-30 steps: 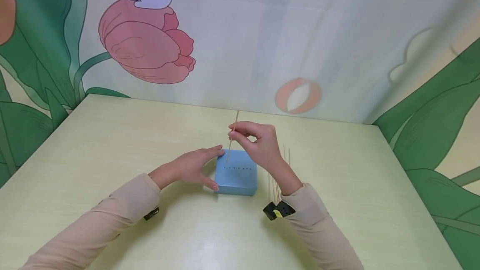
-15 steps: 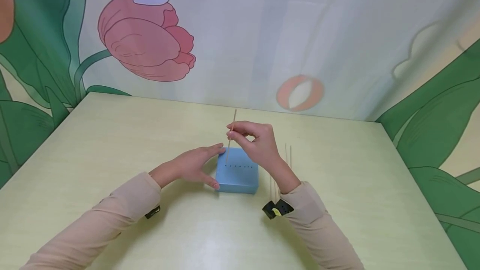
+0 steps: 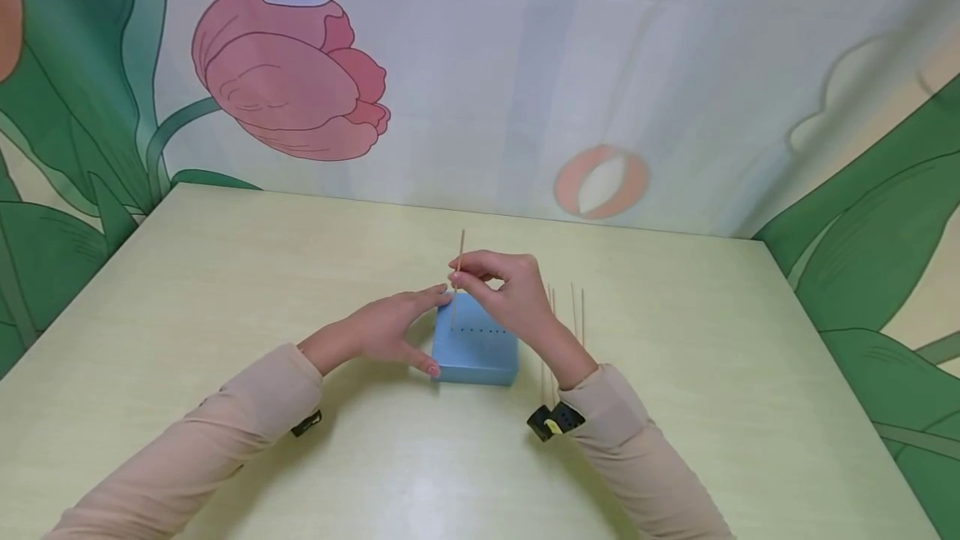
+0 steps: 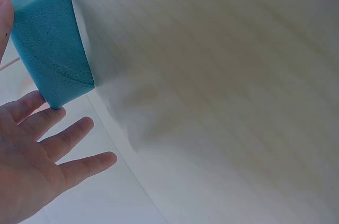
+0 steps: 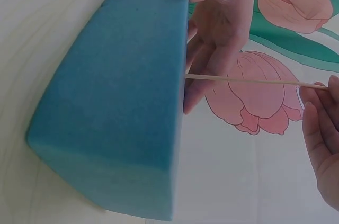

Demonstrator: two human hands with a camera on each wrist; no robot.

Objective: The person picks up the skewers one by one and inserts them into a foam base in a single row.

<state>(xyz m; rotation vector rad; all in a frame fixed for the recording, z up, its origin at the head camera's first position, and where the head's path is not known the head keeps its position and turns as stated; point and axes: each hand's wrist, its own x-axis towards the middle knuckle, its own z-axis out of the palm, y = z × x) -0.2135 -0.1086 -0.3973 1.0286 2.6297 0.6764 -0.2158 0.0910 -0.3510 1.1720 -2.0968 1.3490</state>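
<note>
A blue foam-like block [image 3: 474, 357] lies flat on the table, with a row of small dark holes across its top. My left hand [image 3: 381, 328] rests at the block's left side, its straight fingers spread. The thumb touches the near corner and the index finger the far one. Above the block my right hand [image 3: 512, 294] pinches a thin wooden stick [image 3: 462, 242] between thumb and fingertips. The stick stands almost upright, its lower end at the leftmost hole. In the right wrist view the stick [image 5: 254, 80] meets the block's top face; how deep it goes is hidden.
Several more thin sticks [image 3: 582, 315] lie on the table to the right of the block, partly hidden under the right forearm. A printed curtain [image 3: 465, 90] with flowers and leaves hangs behind the pale table [image 3: 262, 273].
My right hand has brought the stick's tip to the leftmost hole and then lowered; less of the stick shows above the block. The left hand has stayed at the block's side.
</note>
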